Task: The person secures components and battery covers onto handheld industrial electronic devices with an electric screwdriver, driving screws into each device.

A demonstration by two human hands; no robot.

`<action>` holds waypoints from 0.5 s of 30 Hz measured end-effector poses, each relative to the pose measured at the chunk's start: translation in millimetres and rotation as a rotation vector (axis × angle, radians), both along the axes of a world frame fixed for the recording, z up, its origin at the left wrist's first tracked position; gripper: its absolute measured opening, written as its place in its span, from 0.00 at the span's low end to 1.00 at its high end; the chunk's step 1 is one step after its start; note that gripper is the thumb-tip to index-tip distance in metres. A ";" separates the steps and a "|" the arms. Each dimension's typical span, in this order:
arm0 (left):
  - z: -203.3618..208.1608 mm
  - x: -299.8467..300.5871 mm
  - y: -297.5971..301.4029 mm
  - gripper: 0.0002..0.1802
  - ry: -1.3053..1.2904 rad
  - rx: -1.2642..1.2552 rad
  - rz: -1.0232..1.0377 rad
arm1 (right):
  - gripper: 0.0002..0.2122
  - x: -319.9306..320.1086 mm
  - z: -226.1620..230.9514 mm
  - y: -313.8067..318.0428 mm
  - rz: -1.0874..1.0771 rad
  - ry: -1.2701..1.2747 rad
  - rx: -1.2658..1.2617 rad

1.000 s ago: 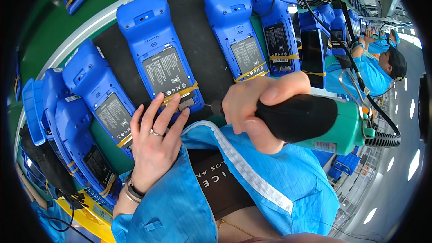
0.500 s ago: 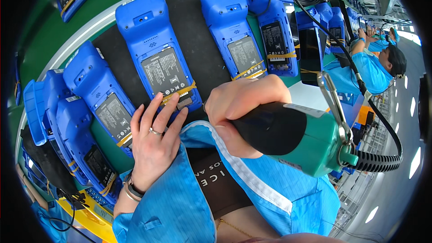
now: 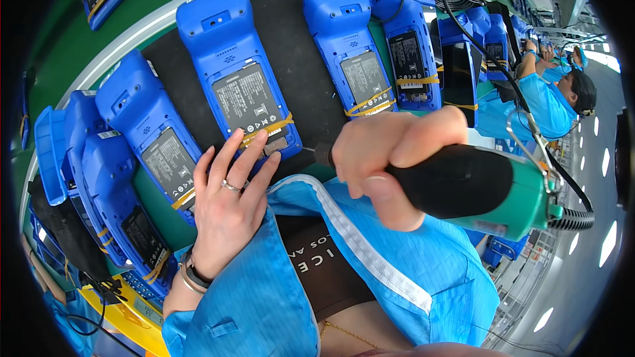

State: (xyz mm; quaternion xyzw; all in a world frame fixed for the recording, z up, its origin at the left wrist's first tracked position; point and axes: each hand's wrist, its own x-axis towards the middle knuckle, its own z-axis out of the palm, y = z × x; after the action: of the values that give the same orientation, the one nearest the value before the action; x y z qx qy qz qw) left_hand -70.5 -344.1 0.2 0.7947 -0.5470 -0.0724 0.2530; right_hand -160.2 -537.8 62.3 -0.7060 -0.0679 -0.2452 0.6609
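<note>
At the middle of the head view, a blue handheld device (image 3: 228, 51) lay back up on a black mat (image 3: 291, 39), its bulky rounded end pointing away from the person and its narrower end close to the person's jacket (image 3: 370, 258). Its shell looked like smooth, faintly glossy moulded plastic, with small round recesses at the corners, a row of short slots and a cluster of holes. Below these, a flat, dark grey rectangular battery (image 3: 246, 96) covered with fine pale print filled a recess, and a yellowish elastic band (image 3: 281, 123) crossed the lower end.

The left hand (image 3: 228, 208) had its fingers spread and nearly straight, fingertips resting on the banded lower end without grasping it; one finger wore a metal ring. The right hand (image 3: 374, 158) was curled firmly around a power screwdriver (image 3: 456, 182) with a matte black grip, a green plastic body and a ribbed, springy black cord sleeve (image 3: 572, 219). Its thin shaft pointed at the device's lower right edge; whether it touched could not be told.

Similar blue devices (image 3: 337, 20) stood to either side, banded alike, and the jacket was thin blue cloth with fine lines and a white zip edge.
</note>
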 end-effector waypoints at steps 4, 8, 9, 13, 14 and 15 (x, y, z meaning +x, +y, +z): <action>-1.0 -0.7 5.2 0.23 -0.013 -0.014 0.008 | 0.08 8.9 -0.2 -0.2 0.059 -0.114 0.321; -9.6 -3.5 23.3 0.19 -0.095 -0.139 -0.029 | 0.25 18.6 1.4 -0.1 0.170 -0.108 0.036; -13.8 -3.9 23.5 0.19 -0.085 -0.176 -0.028 | 0.25 28.0 -2.1 3.1 0.166 -0.106 0.028; -8.9 -2.3 19.4 0.21 -0.065 -0.152 0.003 | 0.24 48.6 -10.5 24.7 0.177 -0.093 0.008; -8.0 -1.5 19.7 0.22 -0.047 -0.096 0.016 | 0.23 54.6 -11.3 8.5 0.183 -0.087 0.004; -9.2 -1.2 20.0 0.23 -0.056 -0.096 0.014 | 0.23 58.5 -9.4 0.0 0.183 -0.082 -0.006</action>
State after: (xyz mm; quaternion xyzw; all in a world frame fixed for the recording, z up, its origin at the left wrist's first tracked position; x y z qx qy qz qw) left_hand -71.8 -324.1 -9.0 0.7871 -0.5511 -0.0220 0.2761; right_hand -101.6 -537.7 52.9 -0.6882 -0.1597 -0.2122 0.6752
